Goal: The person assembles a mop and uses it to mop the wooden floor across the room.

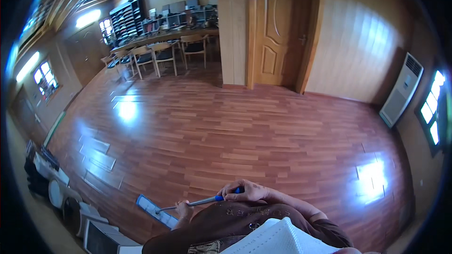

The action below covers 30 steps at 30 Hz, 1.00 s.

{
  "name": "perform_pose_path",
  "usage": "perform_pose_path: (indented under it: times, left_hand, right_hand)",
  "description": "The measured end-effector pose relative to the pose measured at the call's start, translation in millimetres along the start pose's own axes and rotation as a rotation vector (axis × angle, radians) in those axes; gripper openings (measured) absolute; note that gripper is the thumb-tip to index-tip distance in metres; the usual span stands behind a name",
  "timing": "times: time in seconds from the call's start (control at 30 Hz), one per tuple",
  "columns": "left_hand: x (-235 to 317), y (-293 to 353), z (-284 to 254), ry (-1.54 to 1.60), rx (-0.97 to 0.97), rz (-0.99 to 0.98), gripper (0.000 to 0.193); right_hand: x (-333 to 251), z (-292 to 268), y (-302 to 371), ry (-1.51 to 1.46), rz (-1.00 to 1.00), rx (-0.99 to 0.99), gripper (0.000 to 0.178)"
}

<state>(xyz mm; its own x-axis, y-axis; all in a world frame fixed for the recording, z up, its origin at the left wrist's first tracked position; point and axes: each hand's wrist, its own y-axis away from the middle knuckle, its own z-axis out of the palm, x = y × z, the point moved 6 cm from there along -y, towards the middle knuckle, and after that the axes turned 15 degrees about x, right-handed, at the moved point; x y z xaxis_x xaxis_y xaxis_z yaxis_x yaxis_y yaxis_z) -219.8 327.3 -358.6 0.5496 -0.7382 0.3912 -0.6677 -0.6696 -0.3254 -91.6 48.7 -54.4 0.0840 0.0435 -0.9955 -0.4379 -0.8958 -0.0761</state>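
Observation:
A flat mop with a grey pole slants across the front of my body. My right hand is wrapped round its blue grip at the upper end. Lower on the pole, my left hand is closed about the metal shaft, close to the head. The blue and white mop head lies to the lower left, beside my left hand, over the wood floor. Part of the head's near end is hidden by my left arm.
Brown plank flooring spreads ahead, with bright reflections. Several wooden chairs line a long table at the far left. A closed door stands ahead, a white floor-standing air conditioner at right. Stacked items, including a boxy screen, sit lower left.

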Motion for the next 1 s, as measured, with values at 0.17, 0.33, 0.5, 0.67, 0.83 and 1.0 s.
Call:
perform_pose_path:
  times: [0.17,0.33,0.5,0.67,0.83,1.0]
  left_hand:
    - [15,-17,29,-0.009,-0.028,0.092,0.015]
    - [69,-40,63,0.054,0.046,0.184,0.012]
    - [175,-53,100,0.173,-0.065,0.366,0.019]
    - [316,-11,134,0.248,-0.269,0.722,0.033]
    - [463,79,137,0.546,-0.524,0.880,0.031]
    - [607,197,72,0.857,-0.742,1.283,0.030]
  right_hand:
    - [9,-20,2,-0.007,0.038,0.156,0.022]
    - [-8,-41,32,0.040,0.004,0.230,0.019]
    - [-29,-74,93,0.103,-0.027,0.467,0.008]
    - [-58,-109,189,0.180,0.007,0.803,0.005]
    - [-92,-139,289,0.385,-0.039,1.032,0.012]
    - [-89,-163,334,0.415,-0.094,1.111,0.012]
